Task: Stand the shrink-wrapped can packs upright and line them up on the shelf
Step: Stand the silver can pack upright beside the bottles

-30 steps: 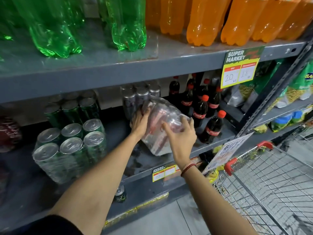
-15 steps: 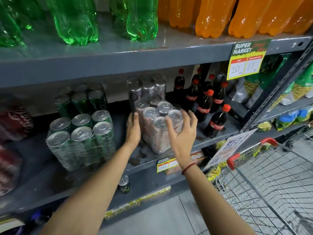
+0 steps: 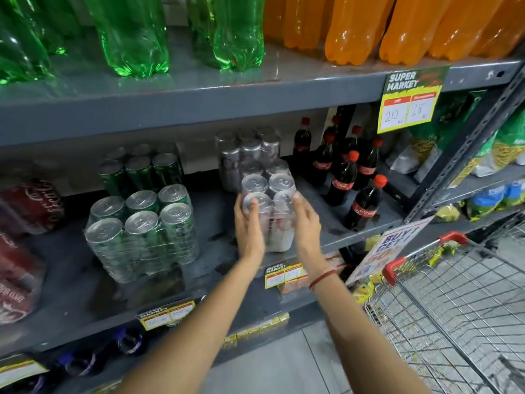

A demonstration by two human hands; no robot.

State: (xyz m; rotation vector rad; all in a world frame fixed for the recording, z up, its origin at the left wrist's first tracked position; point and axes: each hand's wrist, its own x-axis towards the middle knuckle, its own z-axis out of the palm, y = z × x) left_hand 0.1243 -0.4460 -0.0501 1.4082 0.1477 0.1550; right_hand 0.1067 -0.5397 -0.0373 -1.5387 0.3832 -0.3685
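Observation:
A shrink-wrapped pack of silver cans [image 3: 268,194] stands upright on the grey middle shelf [image 3: 216,223], near its front edge. My left hand [image 3: 248,226] presses its left side and my right hand [image 3: 305,223] its right side, thumbs on the front can tops. Behind it stands another silver pack [image 3: 247,150]. To the left, a green can pack [image 3: 142,231] stands upright at the front, with a second green pack [image 3: 139,169] behind it.
Cola bottles [image 3: 343,177] with red caps stand right of the silver packs. Red can packs [image 3: 25,237] lie at the far left. Green and orange bottles fill the top shelf. A wire shopping cart [image 3: 454,294] stands at lower right. Price tags hang on the shelf edges.
The silver pack went from tilted in my hands to standing upright on the shelf. Both hands now grip its sides, and it has turned so its narrow end faces me.

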